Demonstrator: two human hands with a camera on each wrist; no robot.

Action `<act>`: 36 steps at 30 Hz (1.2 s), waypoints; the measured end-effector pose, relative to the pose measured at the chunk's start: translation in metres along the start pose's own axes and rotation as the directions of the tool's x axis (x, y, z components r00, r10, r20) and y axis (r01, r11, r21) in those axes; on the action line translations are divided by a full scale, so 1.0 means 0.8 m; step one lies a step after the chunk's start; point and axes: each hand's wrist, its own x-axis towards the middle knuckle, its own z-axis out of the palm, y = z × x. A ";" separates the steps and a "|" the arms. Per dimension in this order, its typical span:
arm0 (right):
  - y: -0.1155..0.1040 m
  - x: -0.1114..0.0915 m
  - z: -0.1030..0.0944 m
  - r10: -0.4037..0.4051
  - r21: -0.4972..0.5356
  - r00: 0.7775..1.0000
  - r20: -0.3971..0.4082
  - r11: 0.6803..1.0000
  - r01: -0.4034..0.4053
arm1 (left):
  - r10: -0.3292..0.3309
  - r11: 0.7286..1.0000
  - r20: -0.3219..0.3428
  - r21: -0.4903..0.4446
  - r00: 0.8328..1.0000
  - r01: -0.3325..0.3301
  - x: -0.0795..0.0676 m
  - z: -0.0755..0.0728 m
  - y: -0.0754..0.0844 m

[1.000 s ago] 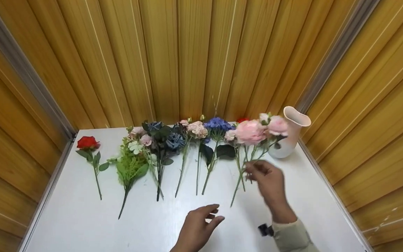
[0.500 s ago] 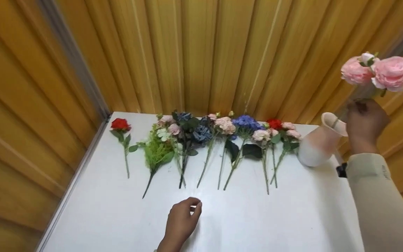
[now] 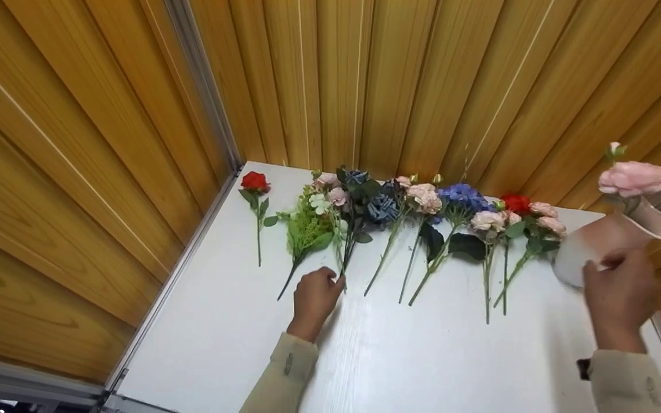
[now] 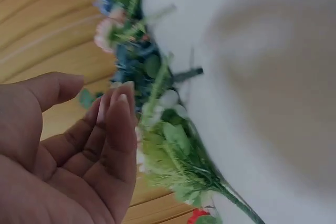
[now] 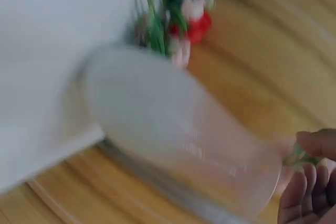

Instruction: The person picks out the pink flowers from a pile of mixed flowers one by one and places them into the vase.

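Observation:
A pink peony [image 3: 634, 178] with a small white bud stands in the vase [image 3: 583, 244], which is pale at the base and pinkish towards its wavy mouth. My right hand [image 3: 620, 298] is in front of the vase, fingers loosely bent and holding nothing. The right wrist view shows the thumb and fingers apart beside the vase mouth, the peony's green leaves [image 5: 302, 156] behind them. My left hand [image 3: 316, 298] hovers at the lower stems of the dark blue flowers [image 3: 382, 206]; in the left wrist view its thumb and fingers are apart with nothing between them.
Flowers lie in a row on the white table [image 3: 411, 367]: a red rose [image 3: 255, 182], green foliage [image 3: 307, 229], a pale pink spray [image 3: 424, 198], a purple-blue hydrangea [image 3: 463, 197] and more pink stems with a red bloom [image 3: 516, 203]. Wood-panelled walls [image 3: 399, 86] enclose the table.
My right hand has lifted the pink peony from the row, put it into the vase and let go, dropping lower. My left hand has moved forward to the stems. The head view has turned left.

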 end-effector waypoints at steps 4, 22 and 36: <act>0.000 -0.089 0.046 -0.113 0.037 0.962 0.249 0.994 0.107 | -0.070 0.998 0.051 -0.006 0.996 0.070 0.066 0.026 0.000; -0.097 -0.216 0.074 -0.329 0.392 0.674 0.662 0.918 0.062 | 0.060 0.788 0.172 -0.613 0.983 0.059 -0.039 0.005 0.044; -0.126 -0.220 0.055 -0.264 0.615 0.781 0.566 0.766 -0.187 | 0.346 0.860 0.494 -0.506 0.798 -0.059 -0.117 0.030 0.110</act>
